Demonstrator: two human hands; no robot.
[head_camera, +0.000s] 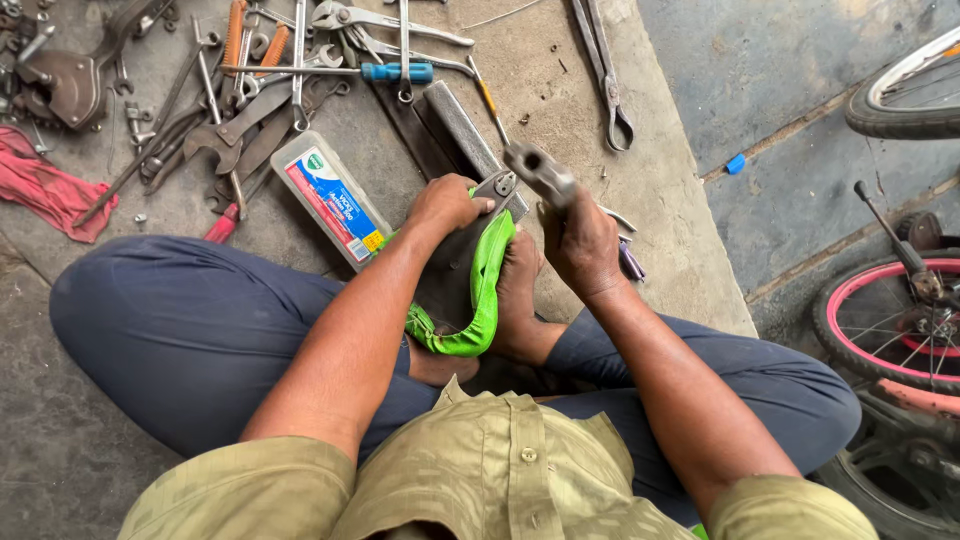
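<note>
A bicycle saddle (462, 270) with a bright green cover (485, 290) lies upside down in the seated person's lap, braced against a bare foot (520, 300). The left hand (447, 205) presses closed over the saddle's far end at its metal clamp (500, 185). The right hand (580, 245) is clenched around a grey metal tool (540, 172) just right of it. Far left, close beyond the hands, lie a flat plastic box (330, 197), a blue-handled screwdriver (330, 71), spanners (240, 120) and a red rag (45, 190), crowding the slab. Long pliers (605, 70) lie far right. The slab's right edge (690, 200) drops to a floor where a pink-rimmed wheel (885, 315) stands, narrowing room on the right.
</note>
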